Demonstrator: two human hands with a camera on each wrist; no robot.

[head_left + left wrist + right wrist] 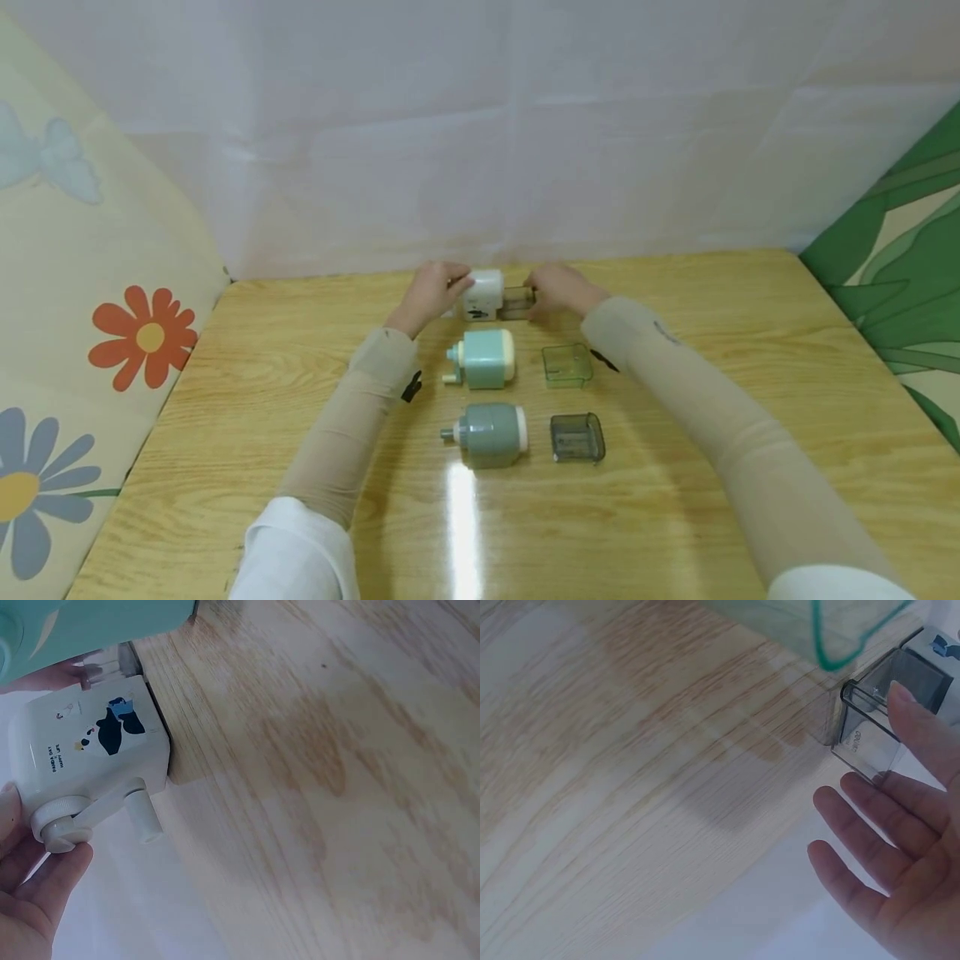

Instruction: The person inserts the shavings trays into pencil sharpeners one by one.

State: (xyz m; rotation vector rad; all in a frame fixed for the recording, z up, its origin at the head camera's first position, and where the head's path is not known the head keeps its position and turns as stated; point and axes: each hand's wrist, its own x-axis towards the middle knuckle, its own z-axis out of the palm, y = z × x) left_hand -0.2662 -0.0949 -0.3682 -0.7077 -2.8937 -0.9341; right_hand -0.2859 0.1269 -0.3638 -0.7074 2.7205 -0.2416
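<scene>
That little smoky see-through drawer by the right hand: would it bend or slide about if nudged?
The smoky drawer looks like thin hard plastic with crisp edges, so probably stiff, not floppy. It is hollow and small, so likely light. On the glossy wooden table it would probably slide easily; its flat, boxy shape suggests it won't roll.

Three sharpeners (482,294), three trays (567,364)
</scene>
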